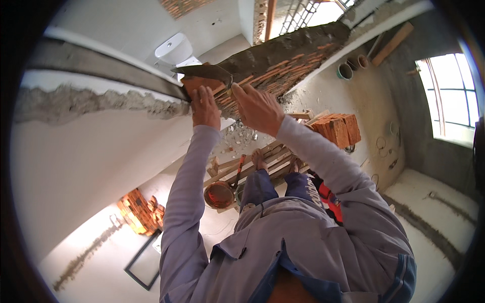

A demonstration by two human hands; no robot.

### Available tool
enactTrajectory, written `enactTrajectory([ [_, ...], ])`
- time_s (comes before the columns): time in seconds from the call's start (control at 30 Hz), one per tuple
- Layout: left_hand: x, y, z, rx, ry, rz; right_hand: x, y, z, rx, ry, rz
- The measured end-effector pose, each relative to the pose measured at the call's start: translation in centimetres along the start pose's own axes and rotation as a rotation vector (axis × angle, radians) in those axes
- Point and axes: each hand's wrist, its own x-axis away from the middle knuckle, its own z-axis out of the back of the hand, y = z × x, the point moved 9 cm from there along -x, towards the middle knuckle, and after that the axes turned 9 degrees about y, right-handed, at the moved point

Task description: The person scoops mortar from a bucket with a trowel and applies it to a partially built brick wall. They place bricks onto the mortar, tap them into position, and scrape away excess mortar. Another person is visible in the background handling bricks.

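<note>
My left hand (205,109) is at the left end of a brick wall (303,59), its fingers pressed against an orange brick (201,83). The brick lies between the wall's end and a long straight frame (108,64). In my right hand (258,107) is a trowel, its handle mostly hidden by the fingers. The dark trowel blade (203,71) points left over the brick. Wet grey mortar (283,44) covers the top of the wall, and rows of thin orange bricks show along its side.
My feet stand on a wooden plank scaffold (275,159). A reddish bucket (219,195) and a hammer (239,169) are beside my legs. Stacked bricks (337,129) stand to the right, more bricks (140,212) at lower left. Rubble (242,139) lies below the wall. A toilet (174,49) is beyond it.
</note>
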Motion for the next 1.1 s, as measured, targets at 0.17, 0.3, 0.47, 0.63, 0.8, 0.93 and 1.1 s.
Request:
enactTrajectory([
  [0.17,1.4,2.3,2.8,0.229,0.129,-0.177,14.3,6.8,1.6,-0.423,0.169,-0.383],
  [0.3,6.2,5.5,0.6,0.482,-0.043,-0.199,30.4,15.3,-2.0,-0.377,0.085,-0.902],
  [0.47,19.4,12.7,-12.7,0.646,-1.154,0.022,46.2,25.4,-1.2,-0.153,0.373,-1.129],
  [0.63,21.7,26.0,-19.7,0.995,-1.334,0.14,53.9,35.5,1.0,-0.154,0.634,-1.352],
  [0.8,19.1,46.8,-27.9,1.283,-1.389,0.611,57.0,49.3,1.3,0.175,0.799,-1.158],
  [0.93,18.5,60.0,-31.6,1.432,-1.275,0.829,59.6,58.3,-3.1,-0.142,0.808,-1.37],
  [1.1,18.8,66.2,-35.7,1.565,-1.052,0.987,56.5,58.2,-2.0,0.08,0.883,-1.112],
])
